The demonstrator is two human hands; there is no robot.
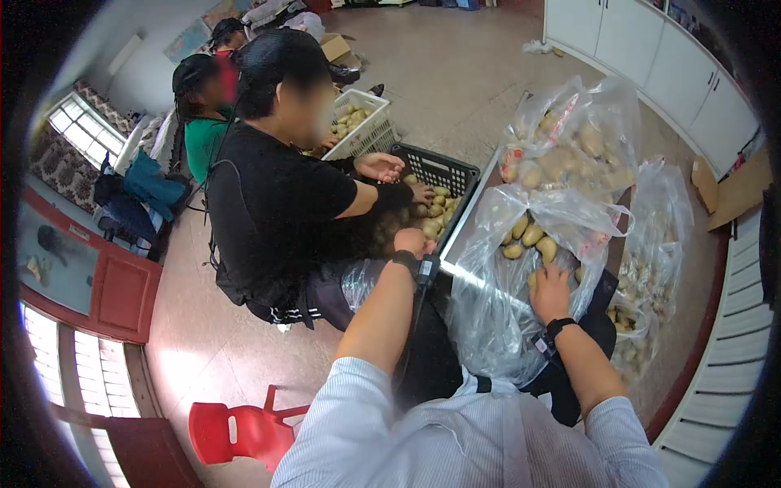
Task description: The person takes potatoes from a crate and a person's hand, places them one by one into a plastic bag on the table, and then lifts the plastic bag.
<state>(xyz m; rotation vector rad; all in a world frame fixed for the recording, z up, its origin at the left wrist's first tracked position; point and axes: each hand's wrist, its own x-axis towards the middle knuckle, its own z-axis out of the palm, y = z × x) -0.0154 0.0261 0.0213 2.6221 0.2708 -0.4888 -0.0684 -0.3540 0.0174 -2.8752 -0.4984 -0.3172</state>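
Observation:
My right hand (pixel 551 294) reaches into an open clear plastic bag (pixel 488 305). Its fingers curl at a potato (pixel 533 281) that shows beside the thumb. Several loose potatoes (pixel 529 236) lie just beyond it in the bag's mouth. My left hand (pixel 413 241) is at the near end of a black plastic crate (pixel 439 161) of potatoes. Its fingers look curled in, and whatever they hold is hidden. Both wrists wear dark bands with small devices.
A person in black (pixel 277 187) sits at my left, both hands over the crate. Beyond stands a white crate (pixel 370 130) of potatoes. More filled plastic bags (pixel 569 146) lie ahead and to the right. A red chair (pixel 244 435) is at lower left, white cabinets (pixel 651 65) at the far right.

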